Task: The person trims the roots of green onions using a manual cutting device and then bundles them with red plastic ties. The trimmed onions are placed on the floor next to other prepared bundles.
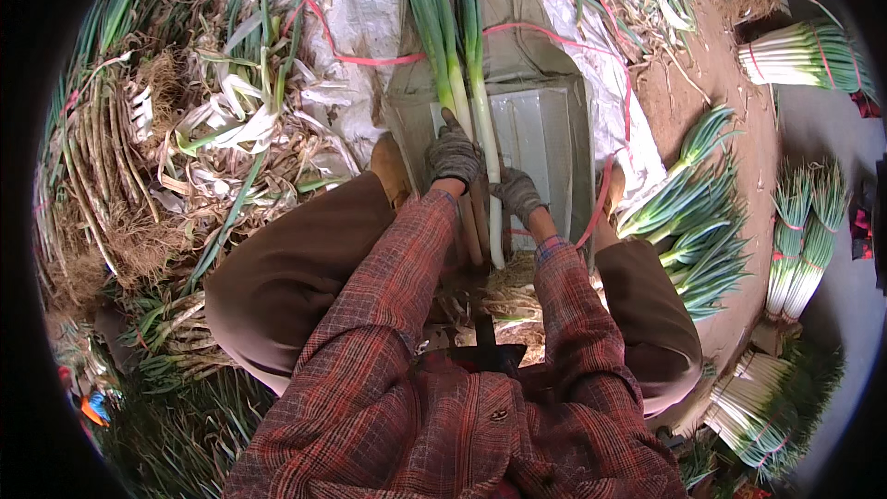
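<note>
In a grey knit glove, my left hand (454, 152) is closed around long green onions, whose brownish lower stems (472, 229) run below it. Their green leaves (426, 7) point away from me. Beside them lies a green onion with a clean white stem (493, 222). My right hand (521, 195), also gloved, has its fingers against this white stem; its fingertips are partly hidden. Under the onions is a drab cloth-like cover (409, 100) with a pale flat panel (533, 118), between my knees.
Unpeeled green onions with roots (97, 159) and stripped leaves (235, 118) are heaped on the left. Pink strapping (374, 61) crosses a white woven sheet (346, 14). Loose white-stemmed onions (700, 222) lie to the right, with tied bundles (797, 55) beyond them.
</note>
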Motion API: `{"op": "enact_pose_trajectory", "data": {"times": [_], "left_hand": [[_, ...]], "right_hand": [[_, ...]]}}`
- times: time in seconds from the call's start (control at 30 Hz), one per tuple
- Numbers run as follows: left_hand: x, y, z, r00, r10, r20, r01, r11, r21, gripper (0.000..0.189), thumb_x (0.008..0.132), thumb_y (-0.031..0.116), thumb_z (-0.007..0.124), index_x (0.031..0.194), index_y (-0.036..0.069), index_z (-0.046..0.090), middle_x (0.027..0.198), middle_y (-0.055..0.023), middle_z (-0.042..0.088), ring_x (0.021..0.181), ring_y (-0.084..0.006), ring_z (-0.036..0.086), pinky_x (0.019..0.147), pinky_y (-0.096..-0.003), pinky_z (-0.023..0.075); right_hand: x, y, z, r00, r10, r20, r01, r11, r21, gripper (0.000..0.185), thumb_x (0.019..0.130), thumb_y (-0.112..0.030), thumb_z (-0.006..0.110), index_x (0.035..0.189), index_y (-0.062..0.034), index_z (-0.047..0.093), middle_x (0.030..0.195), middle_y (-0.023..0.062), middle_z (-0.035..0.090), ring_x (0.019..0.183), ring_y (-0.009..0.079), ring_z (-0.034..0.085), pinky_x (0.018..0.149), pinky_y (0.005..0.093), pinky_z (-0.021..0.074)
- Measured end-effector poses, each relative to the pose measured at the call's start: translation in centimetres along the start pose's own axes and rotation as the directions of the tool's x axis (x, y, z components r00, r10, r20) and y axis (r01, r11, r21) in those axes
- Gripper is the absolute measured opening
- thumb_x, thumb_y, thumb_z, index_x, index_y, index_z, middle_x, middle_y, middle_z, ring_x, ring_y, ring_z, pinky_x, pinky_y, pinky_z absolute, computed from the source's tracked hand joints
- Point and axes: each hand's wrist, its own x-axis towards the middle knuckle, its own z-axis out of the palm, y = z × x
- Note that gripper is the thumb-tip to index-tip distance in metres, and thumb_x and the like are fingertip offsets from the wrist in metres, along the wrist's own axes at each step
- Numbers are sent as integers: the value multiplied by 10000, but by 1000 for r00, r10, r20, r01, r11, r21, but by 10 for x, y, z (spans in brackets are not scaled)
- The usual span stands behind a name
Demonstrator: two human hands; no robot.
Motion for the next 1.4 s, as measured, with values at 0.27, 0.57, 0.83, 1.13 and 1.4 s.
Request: {"op": "enact_pose_trajectory", "data": {"times": [0.27,0.57,0.83,1.13,1.4], "left_hand": [[2,-1,-2,1000,16,12,-16,1000,1,941,826,319,567,1411,-52,-70,1172,-286,478,1028,-359,556,864,-432,462],[-2,4,-7,998,-40,46,40,999,4,936,811,288,583,1426,-17,-52,1242,-255,457,1071,-352,540,894,-413,453],[-3,2,-5,1000,3,18,-4,999,51,939,818,323,567,1409,-61,-54,1180,-279,487,1033,-360,554,863,-433,459],[-3,2,-2,994,4,108,20,974,-225,717,841,389,540,1436,163,209,1093,-223,507,891,-339,589,796,-418,486],[-10,-12,6,930,356,-94,-311,896,316,542,843,296,506,1368,312,377,998,-218,526,942,-380,532,855,-498,408]], "right_hand": [[-9,-8,5,999,44,28,-36,972,-233,239,821,-204,561,1001,-47,583,880,123,617,749,270,603,627,395,487],[-49,0,10,1000,-15,10,18,882,-472,148,804,-191,547,820,-69,628,702,80,634,571,261,610,487,418,481],[-38,29,40,999,-28,40,44,875,-482,182,833,-174,494,790,-79,644,681,61,611,546,208,587,409,383,432],[-54,10,46,999,8,47,13,899,-438,199,848,-165,480,837,-65,651,715,71,611,572,192,586,412,359,427],[-59,-2,49,1000,3,16,4,930,-368,187,849,-154,491,848,-53,648,731,75,616,581,188,587,434,349,437]]}}
